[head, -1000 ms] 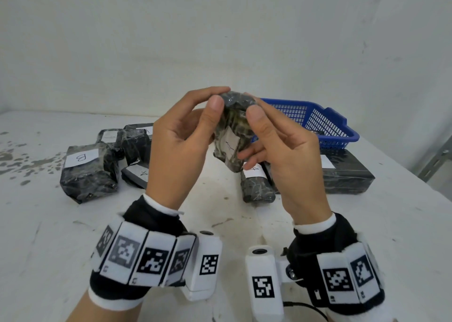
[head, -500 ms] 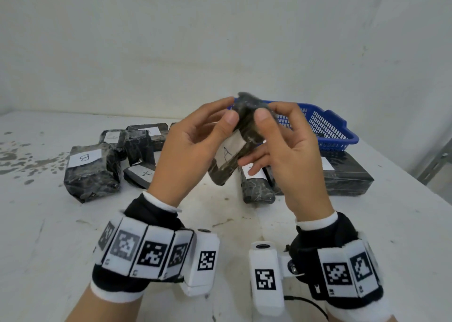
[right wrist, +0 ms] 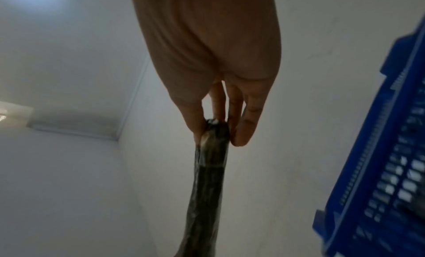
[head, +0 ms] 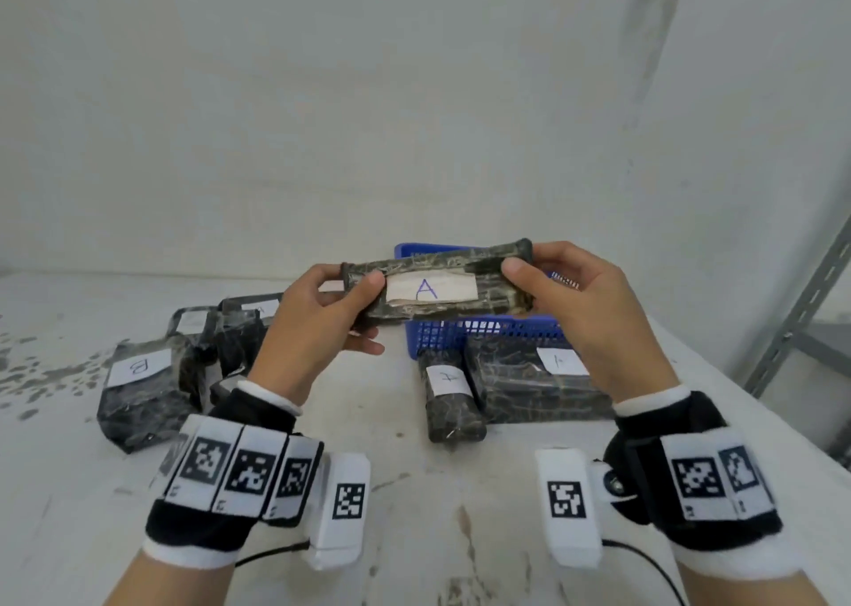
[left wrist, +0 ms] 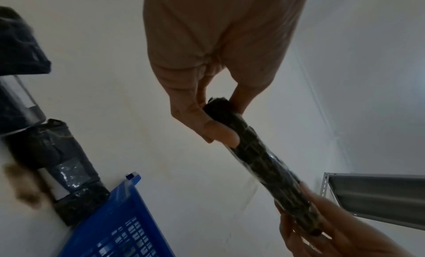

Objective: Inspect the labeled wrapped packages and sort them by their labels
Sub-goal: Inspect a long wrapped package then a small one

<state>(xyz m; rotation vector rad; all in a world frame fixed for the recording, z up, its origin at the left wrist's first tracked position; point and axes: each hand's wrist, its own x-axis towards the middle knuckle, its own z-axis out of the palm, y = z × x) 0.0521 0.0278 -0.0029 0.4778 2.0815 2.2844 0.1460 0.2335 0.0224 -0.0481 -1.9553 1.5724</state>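
Note:
I hold a flat dark wrapped package (head: 483, 292) level above the table, its white label with a blue "A" facing me. My left hand (head: 343, 304) pinches its left end between thumb and fingers, and my right hand (head: 539, 283) pinches its right end. The left wrist view shows the package (left wrist: 264, 161) edge-on, pinched by the left hand (left wrist: 216, 119). In the right wrist view the package (right wrist: 210, 170) is pinched by the right hand (right wrist: 218, 131). A package labelled "B" (head: 138, 389) lies at the left. Two labelled packages (head: 451, 398) (head: 534, 384) lie right of centre.
A blue plastic basket (head: 479, 333) stands behind the held package, near the wall. More dark packages (head: 235, 333) are piled at the back left. A grey metal shelf frame (head: 801, 310) rises at the right, past the table's edge. The white table (head: 414, 490) is stained.
The package was upright between my hands; both hands have turned it level and spread to its ends, so the "A" label now faces me.

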